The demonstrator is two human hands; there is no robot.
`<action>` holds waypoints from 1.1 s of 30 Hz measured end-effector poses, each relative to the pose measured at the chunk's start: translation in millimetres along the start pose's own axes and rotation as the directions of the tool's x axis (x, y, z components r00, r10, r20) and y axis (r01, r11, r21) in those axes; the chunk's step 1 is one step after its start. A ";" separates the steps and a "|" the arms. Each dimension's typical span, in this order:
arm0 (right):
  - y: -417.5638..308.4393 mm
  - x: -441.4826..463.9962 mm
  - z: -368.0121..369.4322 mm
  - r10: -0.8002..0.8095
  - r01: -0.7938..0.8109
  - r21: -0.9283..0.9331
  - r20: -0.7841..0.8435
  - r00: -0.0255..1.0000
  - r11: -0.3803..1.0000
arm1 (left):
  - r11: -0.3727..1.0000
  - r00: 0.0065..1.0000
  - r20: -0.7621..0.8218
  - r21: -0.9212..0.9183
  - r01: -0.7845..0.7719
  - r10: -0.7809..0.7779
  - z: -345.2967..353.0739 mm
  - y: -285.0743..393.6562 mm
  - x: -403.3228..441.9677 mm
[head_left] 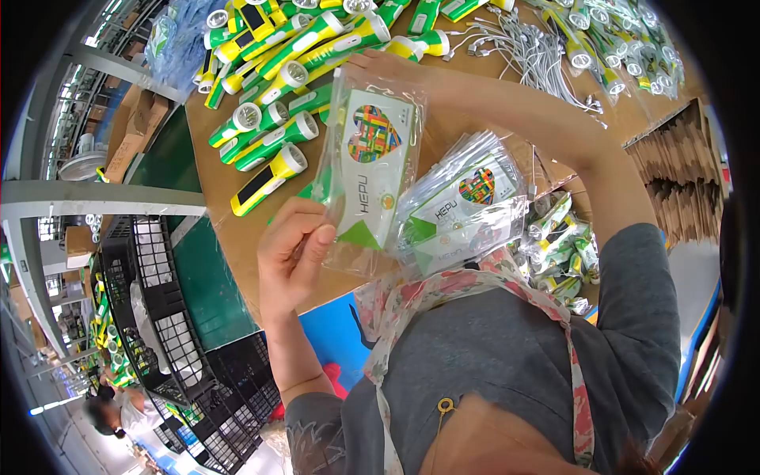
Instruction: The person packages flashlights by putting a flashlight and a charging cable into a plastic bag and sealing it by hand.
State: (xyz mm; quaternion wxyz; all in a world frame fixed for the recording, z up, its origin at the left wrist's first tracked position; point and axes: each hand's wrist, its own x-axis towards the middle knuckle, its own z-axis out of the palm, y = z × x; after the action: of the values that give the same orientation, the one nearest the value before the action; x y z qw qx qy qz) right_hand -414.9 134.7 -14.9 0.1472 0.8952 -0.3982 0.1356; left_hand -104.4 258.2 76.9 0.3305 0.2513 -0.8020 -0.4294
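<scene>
We see the left grip (pixel 288 252) pinched shut at the left edge of the printed bag (pixel 372 176), left of the stacked bags (pixel 463 210), which could slip if the right grip (pixel 386 66), its closure indeterminable, snags it beside the far torches (pixel 309 38).

The left hand (pixel 291 252) curls its fingers near the thumb; the bent right arm (pixel 514 111) reaches across, hand (pixel 388 70) partly covered.

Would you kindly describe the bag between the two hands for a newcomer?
On the brown table, find the left hand and right hand. Between them is a clear bag with a colourful heart, single, unlike the stack beside it.
</scene>
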 end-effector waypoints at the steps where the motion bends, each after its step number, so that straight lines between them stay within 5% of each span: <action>1: -1.0 0.1 -16.6 0.037 -0.041 0.074 0.058 0.998 0.996 | 0.999 0.998 0.060 -0.016 0.028 -0.027 0.6 -1.0 -0.8; 3: 0.3 -3.0 -49.3 0.092 -0.132 0.213 0.189 0.978 0.968 | 0.997 0.985 0.152 0.030 0.077 -0.081 2.6 -2.3 2.9; 4: 14.0 -10.9 -50.2 0.119 -0.112 0.267 -0.011 0.993 0.957 | 0.994 0.976 0.191 0.062 0.095 -0.105 3.2 -4.0 3.9; 5: 5.4 -14.5 -93.7 0.256 -0.242 0.521 0.046 0.966 0.819 | 0.989 0.964 0.231 0.094 0.113 -0.132 4.4 -6.2 5.0; 7: 1.3 -21.0 -139.3 0.212 -0.174 0.884 0.088 0.973 0.433 | 0.996 0.970 0.237 0.080 0.036 -0.054 10.9 -10.5 12.8; 9: -21.3 -26.7 -178.9 -0.008 0.077 0.830 -0.086 0.996 0.552 | 0.994 0.964 0.262 0.108 0.020 -0.047 18.8 -9.5 22.5; 11: -31.3 -32.5 -180.7 0.146 0.117 0.910 -0.189 0.971 0.399 | 0.982 0.942 0.316 0.182 0.057 -0.113 26.0 -4.7 32.3; 13: -24.6 -45.0 -197.4 0.356 0.069 0.975 -0.143 0.924 0.212 | 0.992 0.948 0.318 0.124 -0.029 -0.012 32.4 -6.5 38.3; 14: -31.2 -52.0 -189.9 0.427 -0.146 0.972 0.055 0.903 0.183 | 0.993 0.949 0.313 0.094 -0.070 0.037 36.1 -6.8 41.3; 16: -64.9 -45.7 -188.9 0.241 -0.221 0.920 0.146 0.959 0.324 | 0.986 0.970 0.178 -0.011 -0.166 0.166 43.1 -7.3 48.1; 17: -84.2 -45.0 -163.4 0.270 0.042 0.998 -0.054 0.961 0.051 | 0.974 0.968 0.111 -0.057 -0.218 0.223 44.8 -9.0 51.5; 18: -84.3 -48.2 -159.5 0.183 -0.037 0.999 0.041 0.982 -0.023 | 0.953 0.952 0.026 -0.009 -0.304 0.304 46.3 -20.4 54.7; 19: -82.0 -51.2 -158.0 0.083 -0.126 0.988 0.133 0.988 -0.090 | 0.961 0.972 -0.015 -0.148 -0.232 0.233 48.1 -25.8 50.7; 21: -66.9 -59.1 -159.1 -0.138 -0.304 0.941 0.325 0.936 0.150 | 0.902 0.996 -0.065 -0.423 -0.083 0.061 52.5 -30.0 38.9; 22: -63.1 -61.1 -161.5 -0.221 -0.361 0.891 0.424 0.878 0.276 | 0.881 0.991 -0.105 -0.455 -0.126 0.087 53.6 -31.6 36.8; 25: -85.5 -54.3 -177.4 -0.204 -0.434 0.625 0.693 0.692 0.649 | 0.862 0.993 0.000 -0.495 -0.104 0.120 62.3 -30.6 35.8; 29: -102.8 -53.8 -174.8 -0.037 -0.463 0.333 0.841 0.541 0.822 | 0.962 0.994 0.067 -0.266 -0.066 0.087 76.9 -22.2 39.2; 31: -93.8 -73.9 -150.9 -0.079 -0.193 0.663 0.357 0.931 0.723 | 0.992 0.997 0.012 -0.098 -0.076 0.078 71.0 -24.8 39.7; 32: -87.0 -86.1 -139.5 -0.064 0.008 0.741 0.047 0.997 0.671 | 0.994 0.995 -0.020 -0.043 -0.101 0.100 65.2 -27.0 38.1; 33: -82.2 -99.0 -136.2 0.084 -0.087 0.723 0.040 0.996 0.685 | 0.992 0.991 -0.054 0.013 -0.125 0.125 59.0 -29.5 36.1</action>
State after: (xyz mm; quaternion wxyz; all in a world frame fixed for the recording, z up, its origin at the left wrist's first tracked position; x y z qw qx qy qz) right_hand -434.0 304.4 62.0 -0.2248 0.8614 -0.3542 0.2865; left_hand -168.5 249.3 38.7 0.3774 0.2139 -0.8089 -0.3968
